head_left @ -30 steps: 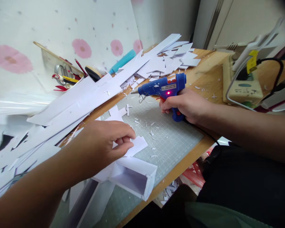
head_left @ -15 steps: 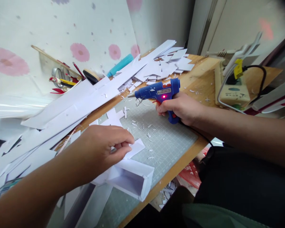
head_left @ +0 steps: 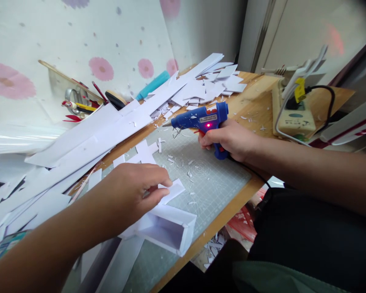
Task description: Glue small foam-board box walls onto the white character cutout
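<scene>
My right hand (head_left: 228, 140) is wrapped around the handle of a blue hot glue gun (head_left: 198, 119). A red light glows on the gun's side, and its metal nozzle points left above the cutting mat (head_left: 215, 179). My left hand (head_left: 143, 185) hovers near a small white strip (head_left: 175, 190), thumb and forefinger slightly apart, with nothing visible between them; its other fingers are mostly hidden. Just below it lies an open-sided white box (head_left: 187, 228) of stiff board. A cross-shaped white piece (head_left: 144, 152) rests on the mat beyond the left hand.
Long white board strips (head_left: 116, 130) and a heap of offcuts (head_left: 201, 89) cover the back of the wooden table. A teal tube (head_left: 152, 85) lies behind them. At right stands a power strip (head_left: 293, 116) with plugged cords. The gun's black cable (head_left: 253, 169) hangs over the table edge.
My left thumb and forefinger have parted a little, and the curled fingers show less. My right hand holds the glue gun almost as before; the whole view has shifted slightly.
</scene>
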Action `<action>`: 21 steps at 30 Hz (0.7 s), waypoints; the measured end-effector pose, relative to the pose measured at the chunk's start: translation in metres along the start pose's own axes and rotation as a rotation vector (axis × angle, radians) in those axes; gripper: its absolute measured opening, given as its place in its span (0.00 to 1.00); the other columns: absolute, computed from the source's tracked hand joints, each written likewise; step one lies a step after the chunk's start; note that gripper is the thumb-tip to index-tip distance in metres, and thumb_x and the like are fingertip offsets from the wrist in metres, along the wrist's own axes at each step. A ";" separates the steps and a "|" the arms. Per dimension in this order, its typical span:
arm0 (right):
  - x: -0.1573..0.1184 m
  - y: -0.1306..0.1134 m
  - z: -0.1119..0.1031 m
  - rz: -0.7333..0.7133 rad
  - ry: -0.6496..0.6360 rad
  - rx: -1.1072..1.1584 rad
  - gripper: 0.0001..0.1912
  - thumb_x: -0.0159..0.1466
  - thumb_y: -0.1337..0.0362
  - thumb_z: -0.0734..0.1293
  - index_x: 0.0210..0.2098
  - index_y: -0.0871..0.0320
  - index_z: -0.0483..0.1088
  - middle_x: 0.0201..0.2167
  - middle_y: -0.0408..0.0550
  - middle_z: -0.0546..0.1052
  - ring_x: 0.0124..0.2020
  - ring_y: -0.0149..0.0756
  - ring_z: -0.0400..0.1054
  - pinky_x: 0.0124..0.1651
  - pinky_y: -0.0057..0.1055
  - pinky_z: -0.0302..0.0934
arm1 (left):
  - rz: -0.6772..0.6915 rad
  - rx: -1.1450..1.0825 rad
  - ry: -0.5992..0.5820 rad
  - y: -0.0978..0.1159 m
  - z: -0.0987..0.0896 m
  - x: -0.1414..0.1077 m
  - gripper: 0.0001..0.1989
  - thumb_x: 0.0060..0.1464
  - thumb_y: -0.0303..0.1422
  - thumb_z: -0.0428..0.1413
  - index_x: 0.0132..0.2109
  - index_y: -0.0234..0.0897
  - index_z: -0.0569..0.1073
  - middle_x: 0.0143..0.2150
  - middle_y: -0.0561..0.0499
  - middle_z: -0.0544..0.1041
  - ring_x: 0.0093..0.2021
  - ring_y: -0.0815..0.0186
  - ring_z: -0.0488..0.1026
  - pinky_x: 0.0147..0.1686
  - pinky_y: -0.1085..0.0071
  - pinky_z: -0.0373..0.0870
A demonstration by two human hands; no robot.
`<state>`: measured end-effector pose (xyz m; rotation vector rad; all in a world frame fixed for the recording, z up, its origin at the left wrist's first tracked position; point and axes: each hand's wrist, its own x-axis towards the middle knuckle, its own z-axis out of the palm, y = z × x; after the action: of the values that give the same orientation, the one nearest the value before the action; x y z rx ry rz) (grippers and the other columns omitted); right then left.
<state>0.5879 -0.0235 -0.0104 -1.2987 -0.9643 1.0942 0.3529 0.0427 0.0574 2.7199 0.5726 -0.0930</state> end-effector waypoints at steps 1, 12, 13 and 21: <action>0.000 0.000 0.000 0.000 -0.002 0.000 0.06 0.46 0.70 0.67 0.17 0.56 0.64 0.18 0.42 0.67 0.21 0.30 0.59 0.24 0.30 0.50 | -0.014 -0.004 -0.010 0.000 -0.001 0.000 0.08 0.56 0.34 0.54 0.33 0.42 0.78 0.28 0.53 0.77 0.27 0.67 0.71 0.26 0.73 0.65; 0.001 0.000 0.000 0.015 -0.003 -0.017 0.07 0.47 0.70 0.66 0.18 0.56 0.63 0.18 0.43 0.68 0.21 0.31 0.59 0.24 0.31 0.50 | -0.007 -0.053 -0.096 0.001 -0.004 0.002 0.09 0.57 0.32 0.53 0.31 0.42 0.75 0.24 0.56 0.72 0.24 0.69 0.67 0.24 0.73 0.62; 0.001 0.001 0.000 0.016 -0.003 -0.017 0.07 0.47 0.70 0.66 0.18 0.56 0.63 0.18 0.43 0.67 0.21 0.31 0.59 0.24 0.31 0.49 | -0.003 -0.051 -0.099 0.001 -0.004 0.002 0.09 0.57 0.32 0.53 0.30 0.42 0.74 0.24 0.56 0.72 0.23 0.69 0.67 0.24 0.73 0.62; 0.001 0.002 0.000 0.008 -0.008 -0.011 0.07 0.46 0.70 0.66 0.17 0.56 0.64 0.18 0.43 0.67 0.21 0.31 0.58 0.24 0.31 0.48 | 0.018 -0.041 -0.126 0.001 -0.005 0.003 0.10 0.59 0.32 0.51 0.30 0.41 0.73 0.25 0.55 0.72 0.24 0.68 0.67 0.24 0.73 0.61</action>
<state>0.5880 -0.0223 -0.0120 -1.3090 -0.9732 1.1025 0.3566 0.0447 0.0625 2.6561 0.5084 -0.2439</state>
